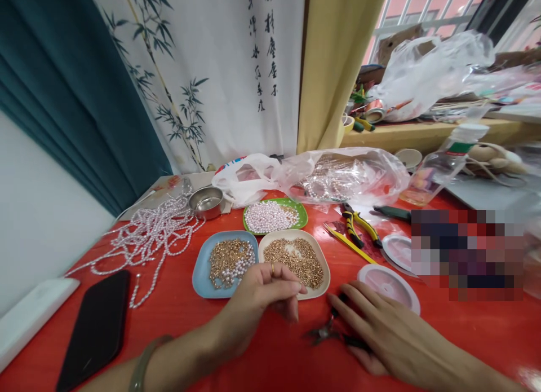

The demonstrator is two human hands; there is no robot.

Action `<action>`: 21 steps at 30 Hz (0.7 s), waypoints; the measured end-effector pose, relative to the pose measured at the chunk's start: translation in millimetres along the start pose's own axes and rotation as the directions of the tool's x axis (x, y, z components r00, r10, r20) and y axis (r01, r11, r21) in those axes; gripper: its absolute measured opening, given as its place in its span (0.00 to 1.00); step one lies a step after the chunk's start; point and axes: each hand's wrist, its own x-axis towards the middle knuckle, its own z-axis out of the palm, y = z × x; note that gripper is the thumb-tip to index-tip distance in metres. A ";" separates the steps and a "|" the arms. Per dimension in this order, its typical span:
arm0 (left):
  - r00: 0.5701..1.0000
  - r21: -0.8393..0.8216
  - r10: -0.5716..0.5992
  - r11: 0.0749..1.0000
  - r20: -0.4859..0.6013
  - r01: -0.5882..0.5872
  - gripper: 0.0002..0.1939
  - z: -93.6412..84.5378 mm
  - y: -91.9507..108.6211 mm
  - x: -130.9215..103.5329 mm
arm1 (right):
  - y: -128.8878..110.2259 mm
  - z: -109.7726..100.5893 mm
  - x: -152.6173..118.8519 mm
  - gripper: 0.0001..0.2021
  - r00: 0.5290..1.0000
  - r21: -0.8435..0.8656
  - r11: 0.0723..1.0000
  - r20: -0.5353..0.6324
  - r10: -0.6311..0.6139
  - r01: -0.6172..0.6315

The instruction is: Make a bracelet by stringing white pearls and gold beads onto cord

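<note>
My left hand (267,293) hovers in front of the plates with thumb and forefinger pinched; whatever is between them is too small to make out. My right hand (372,321) is closed over the black handles of small pliers (324,332), their jaws pointing left and slightly blurred. Just behind my left hand is a cream plate (324,273) of gold beads (310,256). A blue plate (202,276) beside it holds gold pieces (228,256) and some white pearl beads (240,271). Behind both, a green plate (302,216) carries white beads (266,217).
Pearl strands (156,234) are heaped at left near a metal bowl (206,201) and black phone (95,327). Rightward lie yellow-black pliers (359,225), a yellow cutter (349,242), spools (391,285) and a bottle (439,163). Plastic bags (350,175) line the back.
</note>
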 end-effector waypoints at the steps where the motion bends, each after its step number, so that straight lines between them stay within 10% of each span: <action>1: 1.000 -0.003 0.004 1.000 -0.012 -0.004 0.04 0.3 0.0 -0.2 | 1.0 -3.0 0.8 0.20 1.000 0.022 1.000 0.005 0.004 -0.004; 6: 0.998 -0.016 0.034 0.999 -0.052 -0.035 0.05 0.9 1.7 -1.1 | 12.7 -21.1 0.7 0.14 0.988 0.038 0.994 -0.110 0.109 -0.105; 10: 0.997 -0.042 0.011 0.999 -0.079 -0.014 0.05 0.3 2.5 -0.6 | 20.8 -39.0 3.3 0.12 0.879 0.279 0.873 -0.153 0.452 -0.401; 15: 0.997 -0.064 -0.054 0.997 -0.053 0.051 0.05 1.8 0.4 -0.8 | 11.2 -56.8 23.3 0.11 0.756 0.870 0.170 0.288 0.588 -0.463; 21: 0.990 0.053 -0.136 0.989 -0.039 0.137 0.06 2.7 0.8 -0.5 | -4.3 -55.0 52.5 0.19 0.899 0.841 -0.474 0.391 0.199 -0.261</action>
